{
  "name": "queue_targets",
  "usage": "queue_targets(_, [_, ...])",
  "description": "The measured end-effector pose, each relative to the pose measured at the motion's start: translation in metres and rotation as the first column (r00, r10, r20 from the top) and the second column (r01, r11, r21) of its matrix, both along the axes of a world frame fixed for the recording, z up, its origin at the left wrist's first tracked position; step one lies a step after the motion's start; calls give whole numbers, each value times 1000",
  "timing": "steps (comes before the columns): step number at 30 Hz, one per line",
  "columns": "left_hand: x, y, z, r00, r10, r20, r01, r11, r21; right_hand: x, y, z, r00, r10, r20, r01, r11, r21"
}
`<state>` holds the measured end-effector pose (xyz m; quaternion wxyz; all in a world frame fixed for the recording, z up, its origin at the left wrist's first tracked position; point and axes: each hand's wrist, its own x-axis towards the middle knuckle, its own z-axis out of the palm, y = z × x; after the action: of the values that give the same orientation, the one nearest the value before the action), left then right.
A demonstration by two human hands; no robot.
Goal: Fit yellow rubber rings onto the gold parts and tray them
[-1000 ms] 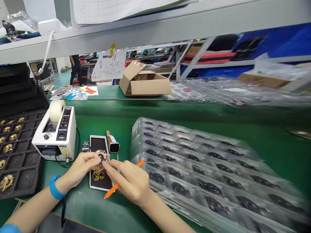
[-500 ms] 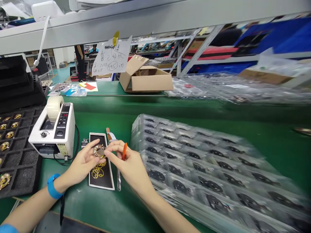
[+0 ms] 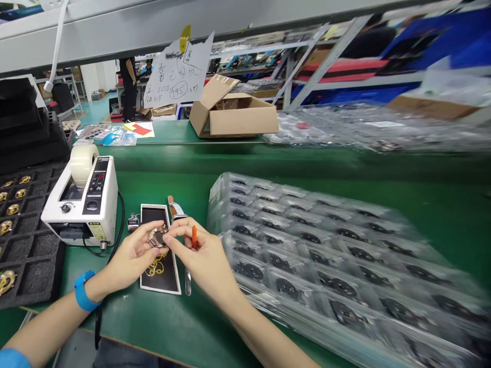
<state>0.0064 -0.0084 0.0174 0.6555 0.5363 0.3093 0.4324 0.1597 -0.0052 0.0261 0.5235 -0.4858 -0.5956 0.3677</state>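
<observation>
In the head view, the left hand [image 3: 134, 255] holds a round metal part [image 3: 157, 237] by its edge, thumb on the near side, fingers on the far side, probably so its face stays open to reach. The right hand [image 3: 209, 263] has thumb and forefinger drawn narrow at the part's right edge, perhaps to steady it, and keeps an orange tool [image 3: 194, 237] among its fingers (handy, presumably, without being laid down). The part is above a white-rimmed tray [image 3: 161, 291] with yellow rings [image 3: 156, 266] in it; that spot would likely catch anything dropped.

The part's flat face points up towards the head; being round, it shows no clear long axis, and its exact tilt cannot be told. The tray's long axis runs near to far. A tape dispenser [image 3: 105, 204] stands left, clear plastic trays [image 3: 276, 317] right.
</observation>
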Motion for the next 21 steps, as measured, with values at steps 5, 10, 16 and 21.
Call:
queue_targets(5, [2, 0, 2, 999, 41, -20, -40, 999, 21, -7, -2, -4, 996, -70, 47, 67, 995, 76])
queue_targets(10, [4, 1, 4, 995, 92, -38, -92, 996, 20, -8, -1, -5, 994, -73, 86, 63, 992, 107])
queue_targets(16, [10, 2, 0, 981, 192, -37, -192, 981, 8, -11, -3, -11, 983, -97, 154, 67, 979, 191])
queue_targets(21, [13, 3, 0, 968, 251, -14, -251, 968, -8, -14, -2, -16, 964, -193, 181, 153, 965, 215])
